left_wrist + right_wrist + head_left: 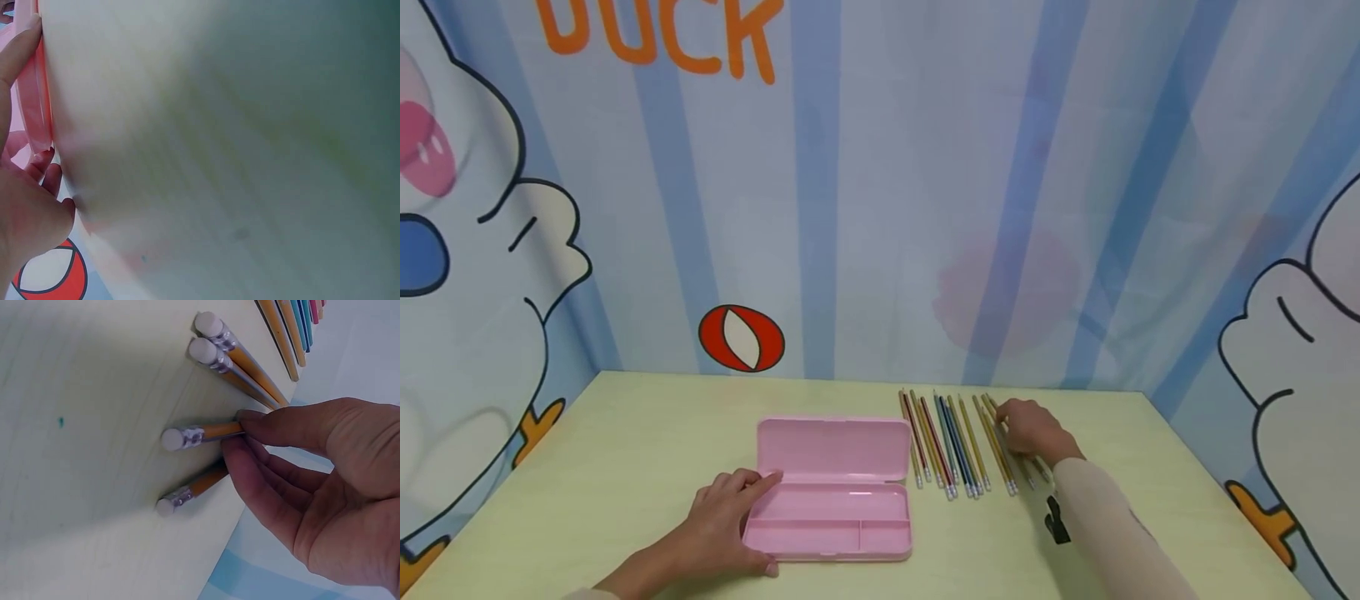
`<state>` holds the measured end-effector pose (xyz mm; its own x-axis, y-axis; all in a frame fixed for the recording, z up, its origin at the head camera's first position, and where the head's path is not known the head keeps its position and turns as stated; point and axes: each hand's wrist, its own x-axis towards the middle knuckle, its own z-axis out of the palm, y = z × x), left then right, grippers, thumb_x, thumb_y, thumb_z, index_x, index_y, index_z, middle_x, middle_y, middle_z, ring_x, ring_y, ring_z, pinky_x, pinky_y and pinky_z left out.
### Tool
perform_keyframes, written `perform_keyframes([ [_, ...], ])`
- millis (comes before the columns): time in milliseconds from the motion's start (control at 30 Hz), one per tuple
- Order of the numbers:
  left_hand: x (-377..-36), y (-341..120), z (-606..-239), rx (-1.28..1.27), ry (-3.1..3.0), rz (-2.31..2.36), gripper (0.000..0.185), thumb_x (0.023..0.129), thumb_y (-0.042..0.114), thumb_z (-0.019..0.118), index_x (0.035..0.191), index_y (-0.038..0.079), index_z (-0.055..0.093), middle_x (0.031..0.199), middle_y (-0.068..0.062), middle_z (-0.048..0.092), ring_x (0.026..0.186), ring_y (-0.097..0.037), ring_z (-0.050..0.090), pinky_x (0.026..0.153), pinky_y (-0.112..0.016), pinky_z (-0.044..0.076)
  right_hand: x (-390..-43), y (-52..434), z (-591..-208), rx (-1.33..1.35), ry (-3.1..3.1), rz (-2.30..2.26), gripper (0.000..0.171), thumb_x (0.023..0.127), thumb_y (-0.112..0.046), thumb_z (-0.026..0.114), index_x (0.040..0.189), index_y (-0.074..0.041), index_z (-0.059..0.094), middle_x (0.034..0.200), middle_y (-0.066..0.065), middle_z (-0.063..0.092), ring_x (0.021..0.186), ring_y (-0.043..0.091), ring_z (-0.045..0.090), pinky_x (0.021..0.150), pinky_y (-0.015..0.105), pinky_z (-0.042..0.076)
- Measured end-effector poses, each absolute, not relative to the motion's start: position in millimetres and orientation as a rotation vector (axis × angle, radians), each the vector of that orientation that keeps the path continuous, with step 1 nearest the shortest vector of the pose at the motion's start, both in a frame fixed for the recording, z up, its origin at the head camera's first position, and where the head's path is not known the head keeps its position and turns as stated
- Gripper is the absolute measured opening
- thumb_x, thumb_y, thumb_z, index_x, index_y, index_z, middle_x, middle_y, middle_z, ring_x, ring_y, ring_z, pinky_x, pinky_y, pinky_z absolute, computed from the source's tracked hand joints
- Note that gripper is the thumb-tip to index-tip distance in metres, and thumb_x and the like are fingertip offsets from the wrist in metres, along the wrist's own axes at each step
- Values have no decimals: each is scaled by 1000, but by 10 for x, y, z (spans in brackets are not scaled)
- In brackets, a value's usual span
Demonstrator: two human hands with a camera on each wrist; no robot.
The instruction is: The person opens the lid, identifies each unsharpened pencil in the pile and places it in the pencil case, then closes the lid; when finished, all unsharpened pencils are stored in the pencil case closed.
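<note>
Right now an orange, eraser-tipped pencil (200, 433) sits pinched in the right hand (312, 487).

My pale green table (625, 467) carries an open pink pencil case (831, 492) near its middle. Just right of the case lies a row of coloured pencils (958, 446), erasers toward me.

The room is evenly and softly lit, bright without glare, and the hands throw only faint shadows on the pale tabletop (625, 467). The head view is sharp at the centre, with the backdrop bowing at its edges. The left wrist view is smeared and dim toward the right, while the right wrist view shows the right hand (312, 487) and pencil (200, 434) crisply, with darkened corners.
</note>
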<state>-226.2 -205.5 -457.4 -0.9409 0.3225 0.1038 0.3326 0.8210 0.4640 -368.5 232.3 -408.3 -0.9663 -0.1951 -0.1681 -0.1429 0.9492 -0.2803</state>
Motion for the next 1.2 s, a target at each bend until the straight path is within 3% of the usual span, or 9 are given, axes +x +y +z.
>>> perform_keyframes([
  [133, -2273, -2061, -4573, -559, -2940, -754, 109, 55, 60, 90, 147, 17, 51, 125, 1, 50, 111, -19, 43, 92, -46, 34, -3704, 2303, -4041, -244, 2920, -373, 51, 85, 14, 50, 133, 1, 60, 131, 31, 59, 58, 20, 64, 48, 27, 50],
  [367, -2284, -2060, -4547, -555, -2932, -742, 110, 55, 61, 90, 147, 17, 50, 125, 0, 51, 110, -19, 43, 93, -46, 35, -3732, 2278, -3998, -261, 2941, -338, 49, 85, 13, 51, 132, 3, 60, 128, 30, 61, 60, 21, 60, 46, 26, 42],
  [467, -2292, -2060, -4539, -545, -2947, -749, 110, 55, 60, 90, 148, 18, 49, 125, 0, 51, 111, -19, 43, 94, -47, 35, -3731, 2276, -4010, -265, 2951, -341, 36, 88, 9, 52, 121, 3, 65, 109, 25, 67, 58, 21, 60, 47, 27, 41],
  [600, -2299, -2056, -4544, -548, -2952, -763, 110, 56, 60, 91, 148, 18, 49, 126, -1, 52, 112, -20, 43, 94, -47, 34, -3726, 2298, -4051, -257, 2966, -343, 13, 89, 4, 53, 88, -4, 62, 73, 9, 60, 53, 18, 53, 48, 28, 37],
  [800, -2289, -2058, -4551, -585, -2944, -761, 110, 57, 61, 89, 148, 16, 49, 126, -3, 52, 111, -21, 43, 93, -49, 34, -3707, 2353, -4048, -209, 2938, -406, 30, 82, 0, 60, 61, -16, 45, 52, -3, 36, 47, 12, 33, 48, 28, 30],
  [1000, -2275, -2066, -4541, -569, -2960, -765, 109, 57, 61, 90, 148, 17, 49, 127, -3, 52, 113, -22, 43, 94, -52, 34, -3710, 2406, -3887, -281, 2833, -549, 47, 88, -4, 60, 52, -21, 33, 49, -6, 25, 46, 9, 19, 49, 28, 26],
  [1200, -2254, -2068, -4547, -560, -2963, -773, 109, 57, 61, 89, 148, 17, 49, 127, -2, 52, 113, -21, 43, 94, -51, 34, -3695, 2463, -3780, -356, 2714, -768, 44, 90, -3, 55, 55, -19, 36, 51, -5, 32, 47, 10, 28, 50, 29, 37],
])
